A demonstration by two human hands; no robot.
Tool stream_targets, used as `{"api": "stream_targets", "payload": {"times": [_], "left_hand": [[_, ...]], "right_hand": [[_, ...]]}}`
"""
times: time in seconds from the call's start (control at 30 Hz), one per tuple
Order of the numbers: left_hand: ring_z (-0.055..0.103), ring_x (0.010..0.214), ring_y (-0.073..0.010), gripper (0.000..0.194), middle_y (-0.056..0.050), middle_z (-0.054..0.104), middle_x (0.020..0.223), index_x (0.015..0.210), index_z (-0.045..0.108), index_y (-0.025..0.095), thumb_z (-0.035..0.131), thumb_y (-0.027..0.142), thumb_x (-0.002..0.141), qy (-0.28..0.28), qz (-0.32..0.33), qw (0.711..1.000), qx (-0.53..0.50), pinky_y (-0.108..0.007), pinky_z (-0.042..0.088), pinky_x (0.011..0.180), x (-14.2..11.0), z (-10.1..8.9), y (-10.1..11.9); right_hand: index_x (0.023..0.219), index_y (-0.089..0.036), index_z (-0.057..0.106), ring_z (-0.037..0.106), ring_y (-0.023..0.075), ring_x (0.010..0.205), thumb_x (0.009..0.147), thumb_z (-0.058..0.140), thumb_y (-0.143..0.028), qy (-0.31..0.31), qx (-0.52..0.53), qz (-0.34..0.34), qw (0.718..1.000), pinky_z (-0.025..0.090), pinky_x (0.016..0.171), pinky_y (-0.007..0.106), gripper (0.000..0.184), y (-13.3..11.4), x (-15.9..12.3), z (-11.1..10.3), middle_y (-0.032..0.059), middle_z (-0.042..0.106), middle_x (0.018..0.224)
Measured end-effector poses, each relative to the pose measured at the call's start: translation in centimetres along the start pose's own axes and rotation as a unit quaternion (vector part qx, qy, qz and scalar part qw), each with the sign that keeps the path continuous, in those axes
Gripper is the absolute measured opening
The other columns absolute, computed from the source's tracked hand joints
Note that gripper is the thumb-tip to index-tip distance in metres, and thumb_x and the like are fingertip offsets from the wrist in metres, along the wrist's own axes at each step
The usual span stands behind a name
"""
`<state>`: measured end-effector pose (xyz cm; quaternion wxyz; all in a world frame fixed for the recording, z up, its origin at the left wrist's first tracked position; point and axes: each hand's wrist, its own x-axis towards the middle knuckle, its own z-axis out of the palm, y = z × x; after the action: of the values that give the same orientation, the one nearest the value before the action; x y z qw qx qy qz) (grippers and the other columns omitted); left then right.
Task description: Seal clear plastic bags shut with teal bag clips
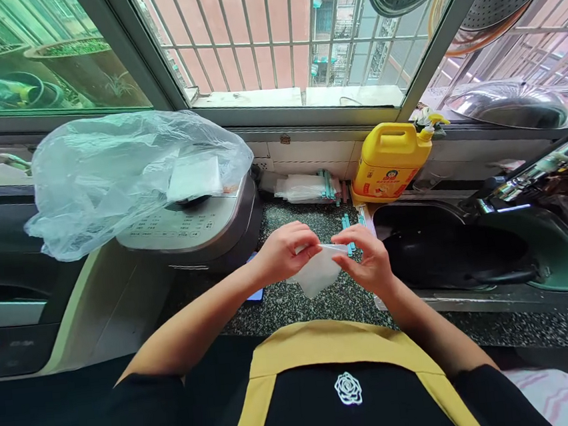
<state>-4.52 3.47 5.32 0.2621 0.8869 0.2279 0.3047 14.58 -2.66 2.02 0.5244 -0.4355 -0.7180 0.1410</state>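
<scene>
My left hand (pixel 287 249) and my right hand (pixel 366 258) meet above the speckled counter (pixel 323 303). Both pinch the top edge of a small clear zip bag (pixel 320 273), which hangs between them. The fingers of each hand are closed on the bag's rim. What is inside the bag I cannot make out.
A rice cooker (pixel 200 228) with a crumpled clear plastic bag (pixel 124 171) on it stands at the left. More zip bags (pixel 306 187) lie by the wall. A yellow detergent jug (pixel 389 159) stands beside the sink (pixel 468 249), with a faucet (pixel 526 179) at the right.
</scene>
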Motion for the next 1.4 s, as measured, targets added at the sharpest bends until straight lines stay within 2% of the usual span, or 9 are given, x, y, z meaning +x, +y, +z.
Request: {"api": "stream_targets", "payload": {"times": [0.1,0.3,0.63,0.73,0.9,1.03,1.17,1.3,1.4], "left_hand": [[0.052,0.067,-0.0135,0.022,-0.003,0.062,0.066,0.068,0.061,0.016,0.054,0.027,0.086,-0.007,-0.015,1.000,0.007,-0.026,0.043,0.065,-0.7,-0.7,-0.6],[0.057,0.070,-0.0142,0.019,-0.002,0.062,0.069,0.083,0.065,0.017,0.061,0.035,0.081,-0.006,-0.083,0.996,-0.011,-0.027,0.047,0.069,-3.7,-4.3,-3.1],[0.055,0.069,-0.0143,0.023,-0.001,0.061,0.070,0.087,0.067,0.019,0.067,0.039,0.074,-0.137,-0.124,0.980,0.080,-0.025,0.043,0.066,-5.2,-9.4,-4.9],[0.056,0.071,-0.0144,0.031,-0.001,0.061,0.073,0.094,0.067,0.020,0.069,0.041,0.071,-0.145,-0.123,0.981,0.029,-0.025,0.045,0.069,-5.0,-8.1,-4.5],[0.057,0.079,-0.0161,0.054,-0.005,0.063,0.089,0.113,0.061,0.017,0.066,0.051,0.072,-0.058,-0.187,0.967,-0.163,-0.028,0.048,0.071,-3.4,-2.6,-3.1],[0.055,0.071,-0.0139,0.044,-0.004,0.060,0.078,0.088,0.070,0.016,0.065,0.056,0.071,0.029,-0.204,0.945,-0.254,-0.025,0.045,0.062,-1.9,0.5,-2.2],[0.050,0.064,-0.0114,0.039,-0.002,0.054,0.067,0.067,0.069,0.015,0.063,0.053,0.075,0.065,-0.178,0.949,-0.251,-0.025,0.042,0.059,-0.9,1.0,-1.8],[0.050,0.064,-0.0109,0.037,-0.001,0.054,0.067,0.068,0.069,0.015,0.064,0.050,0.075,0.049,-0.167,0.954,-0.245,-0.025,0.041,0.060,-0.6,0.6,-1.9],[0.052,0.063,-0.0108,0.040,-0.002,0.057,0.073,0.077,0.070,0.014,0.071,0.052,0.066,0.021,-0.194,0.937,-0.289,-0.023,0.042,0.057,-1.1,0.9,-2.7]], "right_hand": [[0.070,-0.021,0.062,0.055,0.0156,0.065,0.085,0.059,-0.026,-0.001,0.003,0.013,1.000,0.045,0.062,0.032,0.016,-0.4,0.7,0.7,0.0020,0.062,0.065],[0.068,-0.021,0.061,0.055,0.0150,0.064,0.083,0.061,-0.024,0.018,0.032,0.035,0.999,0.044,0.061,0.031,0.015,0.3,0.8,0.5,0.0015,0.062,0.065],[0.067,-0.020,0.059,0.053,0.0145,0.062,0.083,0.060,-0.025,-0.010,0.027,0.026,0.999,0.043,0.059,0.030,0.017,0.0,1.6,1.0,0.0013,0.060,0.063],[0.067,-0.020,0.059,0.053,0.0146,0.062,0.083,0.059,-0.025,-0.007,0.028,0.027,0.999,0.043,0.059,0.030,0.018,-0.3,1.6,1.3,0.0014,0.059,0.063],[0.068,-0.020,0.061,0.053,0.0149,0.062,0.084,0.059,-0.028,0.007,0.034,0.047,0.998,0.043,0.060,0.031,0.018,-0.4,1.3,1.3,0.0017,0.061,0.064],[0.068,-0.020,0.060,0.053,0.0145,0.062,0.084,0.059,-0.029,0.006,0.023,0.056,0.998,0.042,0.060,0.030,0.019,-0.4,1.0,1.0,0.0014,0.060,0.064],[0.070,-0.019,0.061,0.053,0.0137,0.062,0.083,0.060,-0.031,-0.022,0.023,0.064,0.997,0.042,0.059,0.029,0.018,-0.5,1.2,0.7,0.0010,0.060,0.065],[0.068,-0.019,0.061,0.050,0.0125,0.059,0.083,0.061,-0.030,-0.046,0.026,0.075,0.996,0.041,0.056,0.027,0.018,-0.3,1.6,0.8,0.0005,0.058,0.063],[0.066,-0.019,0.061,0.050,0.0127,0.059,0.083,0.060,-0.031,-0.026,0.033,0.073,0.996,0.040,0.056,0.027,0.021,-0.1,1.7,1.0,0.0006,0.058,0.062]]}}
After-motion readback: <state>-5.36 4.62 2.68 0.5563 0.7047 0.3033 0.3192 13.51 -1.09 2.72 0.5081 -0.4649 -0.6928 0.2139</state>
